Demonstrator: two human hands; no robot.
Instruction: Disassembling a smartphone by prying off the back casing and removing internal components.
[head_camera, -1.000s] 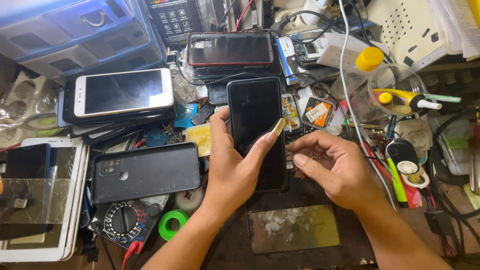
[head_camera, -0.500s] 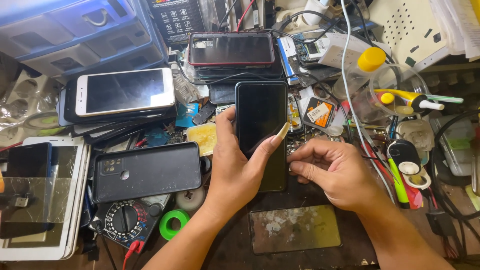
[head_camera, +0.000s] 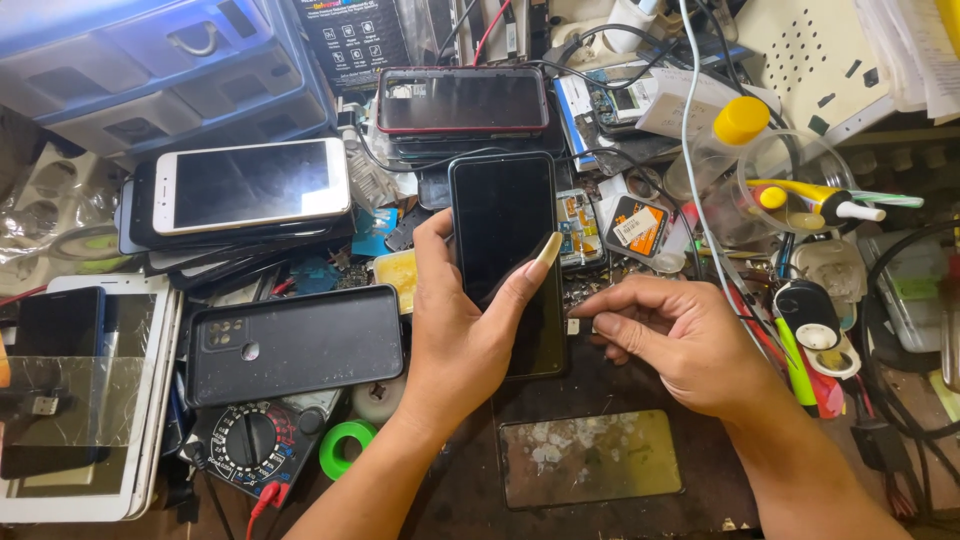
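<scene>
Centrally, left hand (head_camera: 462, 335) clamped around black phone (head_camera: 503, 235), screen up, thumb across glass, above cluttered bench. Right hand (head_camera: 690, 345) just beside phone's right edge, fingertips (head_camera: 585, 310) pinched together on bench.

I see phone (head_camera: 505, 240) center in left hand (head_camera: 465, 330); right hand (head_camera: 680, 340) just right. Phone case (head_camera: 295, 345) left, multimeter (head_camera: 245, 445) before it, tape roll (head_camera: 345, 447) btwn.

A black phone (head_camera: 503, 240) with a dark, blank screen is held upright, screen up, above the cluttered bench. A tiny pale part (head_camera: 574, 326) is seen just beside its right edge.
</scene>
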